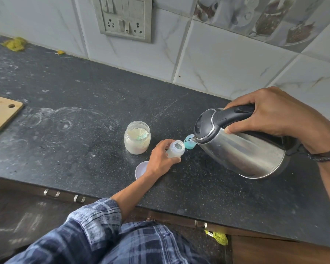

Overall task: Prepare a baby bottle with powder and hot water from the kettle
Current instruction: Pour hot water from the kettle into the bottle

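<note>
A small clear baby bottle (176, 149) stands uncapped on the dark countertop (84, 96), and my left hand (161, 159) grips its side. My right hand (274, 113) holds the black handle of a steel kettle (240, 147), which is tilted to the left. A thin stream of water runs from its spout into the bottle's mouth. An open glass jar of white powder (137, 138), with a green scoop inside, stands just left of the bottle. A teal bottle cap (189, 144) lies behind the bottle, partly hidden by the spout.
A white jar lid (141, 169) lies by my left wrist. A wooden cutting board (2, 113) sits at the left edge. A socket panel (125, 18) is on the tiled wall. The counter's front edge runs above drawer handles (65, 195).
</note>
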`<state>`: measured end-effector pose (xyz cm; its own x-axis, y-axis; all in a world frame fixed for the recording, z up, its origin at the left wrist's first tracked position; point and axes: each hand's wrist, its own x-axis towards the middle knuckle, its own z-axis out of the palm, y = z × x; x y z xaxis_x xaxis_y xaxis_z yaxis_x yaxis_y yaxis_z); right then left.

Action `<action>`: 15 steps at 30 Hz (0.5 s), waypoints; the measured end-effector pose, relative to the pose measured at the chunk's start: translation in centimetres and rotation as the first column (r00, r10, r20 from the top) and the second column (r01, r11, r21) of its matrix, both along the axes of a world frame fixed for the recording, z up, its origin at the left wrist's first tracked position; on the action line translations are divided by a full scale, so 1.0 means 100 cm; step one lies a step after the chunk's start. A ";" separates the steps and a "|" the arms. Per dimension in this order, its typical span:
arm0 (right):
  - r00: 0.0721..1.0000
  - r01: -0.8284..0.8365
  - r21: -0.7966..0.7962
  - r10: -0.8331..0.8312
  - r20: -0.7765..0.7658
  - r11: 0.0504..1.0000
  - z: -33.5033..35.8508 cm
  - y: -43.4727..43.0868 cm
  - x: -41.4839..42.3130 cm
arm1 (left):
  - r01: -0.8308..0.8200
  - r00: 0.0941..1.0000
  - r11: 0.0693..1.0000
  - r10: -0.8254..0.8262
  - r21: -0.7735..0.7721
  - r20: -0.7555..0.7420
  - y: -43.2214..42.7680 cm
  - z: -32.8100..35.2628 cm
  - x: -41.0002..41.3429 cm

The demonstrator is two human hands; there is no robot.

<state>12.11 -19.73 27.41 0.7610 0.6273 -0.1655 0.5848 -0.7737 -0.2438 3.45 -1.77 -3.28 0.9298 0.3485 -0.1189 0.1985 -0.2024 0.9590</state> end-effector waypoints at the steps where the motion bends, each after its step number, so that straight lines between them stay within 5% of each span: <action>1: 1.000 -0.002 0.001 0.002 0.000 1.000 0.000 0.000 0.000 | 0.000 1.000 1.000 0.000 -0.001 -0.001 0.000 0.000 0.000; 15: 1.000 -0.006 -0.016 0.006 0.015 1.000 0.002 -0.001 -0.001 | 0.003 1.000 1.000 -0.003 0.004 -0.018 0.000 0.003 0.000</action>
